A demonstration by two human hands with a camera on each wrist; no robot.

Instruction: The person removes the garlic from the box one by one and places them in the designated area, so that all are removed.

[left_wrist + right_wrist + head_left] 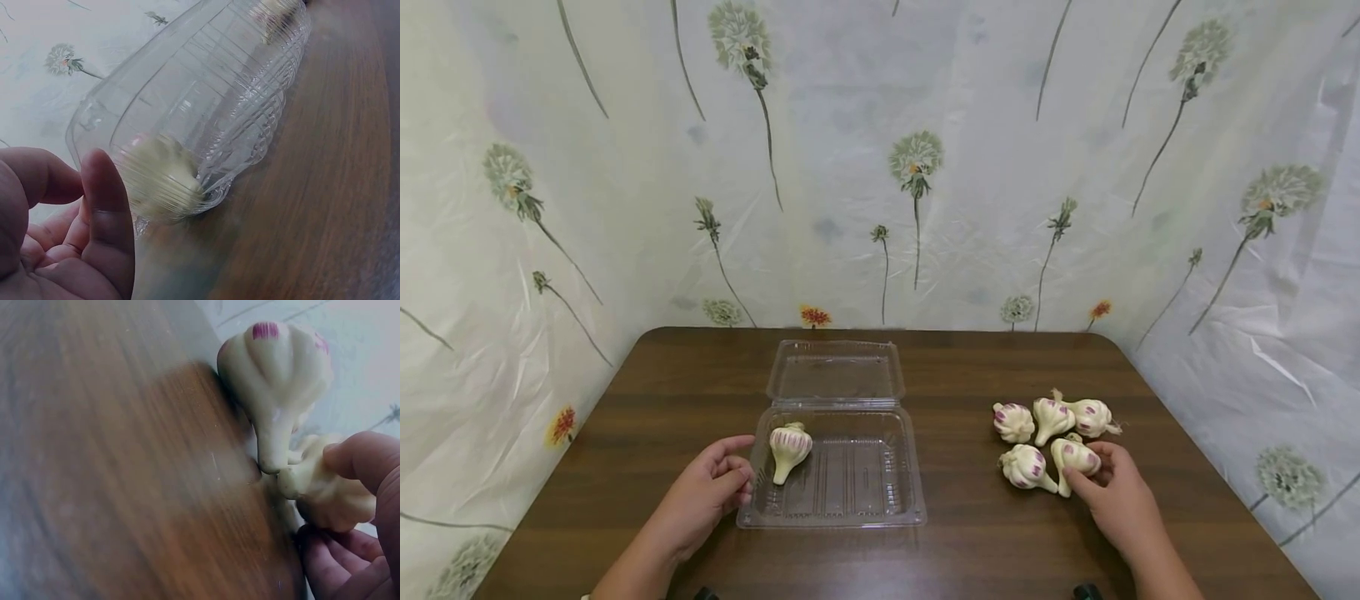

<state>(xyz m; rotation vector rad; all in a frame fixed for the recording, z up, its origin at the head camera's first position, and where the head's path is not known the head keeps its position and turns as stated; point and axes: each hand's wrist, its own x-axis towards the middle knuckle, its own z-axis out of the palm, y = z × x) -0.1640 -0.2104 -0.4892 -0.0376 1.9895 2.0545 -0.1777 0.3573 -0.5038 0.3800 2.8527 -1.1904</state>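
Note:
A hinged clear plastic container [857, 479] lies with its lid spread flat behind it. One garlic bulb [790, 448], white with purple streaks, sits inside at its left; the left wrist view shows this garlic [159, 178] through the wall. My left hand [711, 487] is at the container's left side, thumb and forefinger pinching its rim. On the right of the table, my right hand [1116, 492] grips a garlic bulb [1073, 457] between thumb and fingers. In the right wrist view that gripped bulb [334, 487] has its stem beside the stem of another bulb [275, 369].
Several more garlic bulbs cluster left of and behind my right hand, among them one nearby bulb [1026, 468] and one at the back right [1092, 417]. The brown wooden table [962, 533] ends at a flower-printed curtain [850, 167].

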